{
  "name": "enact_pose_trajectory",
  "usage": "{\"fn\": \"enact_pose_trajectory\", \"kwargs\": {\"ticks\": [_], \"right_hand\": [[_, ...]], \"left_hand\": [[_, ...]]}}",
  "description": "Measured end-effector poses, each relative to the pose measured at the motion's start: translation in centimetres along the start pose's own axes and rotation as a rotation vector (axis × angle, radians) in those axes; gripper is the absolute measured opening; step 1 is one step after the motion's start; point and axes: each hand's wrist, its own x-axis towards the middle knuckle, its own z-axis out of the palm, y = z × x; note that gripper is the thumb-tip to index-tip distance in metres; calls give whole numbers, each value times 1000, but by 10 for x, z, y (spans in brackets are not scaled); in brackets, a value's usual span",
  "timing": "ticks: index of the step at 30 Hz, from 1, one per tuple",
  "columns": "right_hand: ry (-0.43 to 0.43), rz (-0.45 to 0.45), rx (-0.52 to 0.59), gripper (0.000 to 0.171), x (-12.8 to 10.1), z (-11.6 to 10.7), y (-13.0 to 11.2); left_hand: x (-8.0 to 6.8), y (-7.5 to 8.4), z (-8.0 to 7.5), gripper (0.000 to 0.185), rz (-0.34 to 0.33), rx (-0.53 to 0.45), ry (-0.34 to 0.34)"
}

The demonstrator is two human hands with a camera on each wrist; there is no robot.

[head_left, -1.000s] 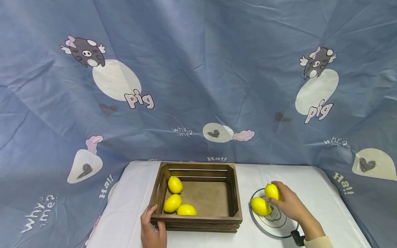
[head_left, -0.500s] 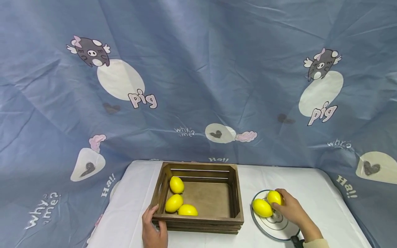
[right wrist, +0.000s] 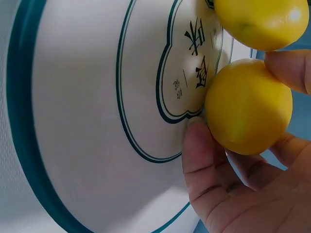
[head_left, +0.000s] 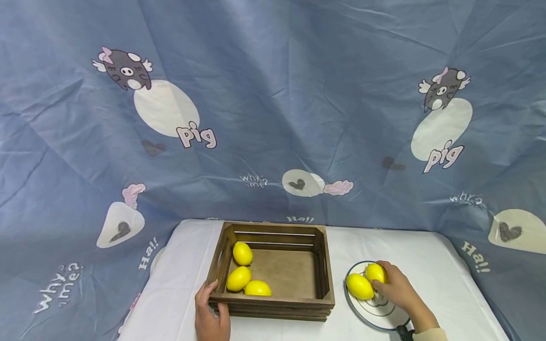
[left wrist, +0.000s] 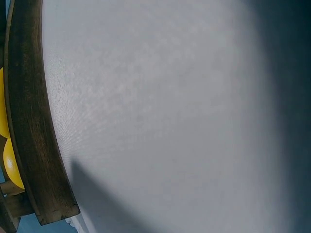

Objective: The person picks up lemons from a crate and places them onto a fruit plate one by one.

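My right hand (head_left: 397, 288) holds a yellow lemon (head_left: 376, 273) on the white, green-rimmed plate (head_left: 368, 318). Thumb and fingers sit around this lemon (right wrist: 249, 107) in the right wrist view. Another lemon (head_left: 359, 286) lies on the plate to its left. At the front left corner of a brown wooden crate (head_left: 273, 308), my left hand (head_left: 213, 316) grips the rim, its thumb against the front slats. Inside the crate are three lemons, one (head_left: 242, 254) towards the back and two nearer the front. The left wrist view shows the crate's edge (left wrist: 31, 107) but not the hand.
A white cloth (head_left: 175, 284) covers the table. Behind it hangs a blue curtain (head_left: 239, 118) with pig prints. The crate's right wall (head_left: 326, 265) stands a short way left of the plate. A dark strap (head_left: 404, 333) is on my right wrist.
My right hand has lowered the lemon to the plate, beside the other lemon. My left hand stays on the crate's corner. The head view has shifted slightly.
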Motion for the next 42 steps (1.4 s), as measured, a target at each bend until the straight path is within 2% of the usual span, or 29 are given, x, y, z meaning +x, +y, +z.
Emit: {"fn": "enact_pose_trajectory", "kwargs": {"ticks": [5,12,18,26,33,36,42], "right_hand": [[4,-14,1,70,0,1,-1],[18,12,-33,73,-2,1,0],[54,12,-57,75,-5,0,-1],[133,-28,-140,68,-12,-9,-13],[160,8,-184,65,-18,-11,-27],[186,-16,-185,61,-21,-12,-32],[230,-134,-123,54,-26,-18,-48]], "left_hand": [[0,0,0,70,1,5,3],[0,2,-1,71,-20,3,-1],[0,-1,1,72,13,-19,7],[-1,-4,1,71,26,-17,2],[0,-3,1,69,31,-27,-1],[0,-4,1,65,39,-36,6],[0,-5,1,64,39,-46,22]]}}
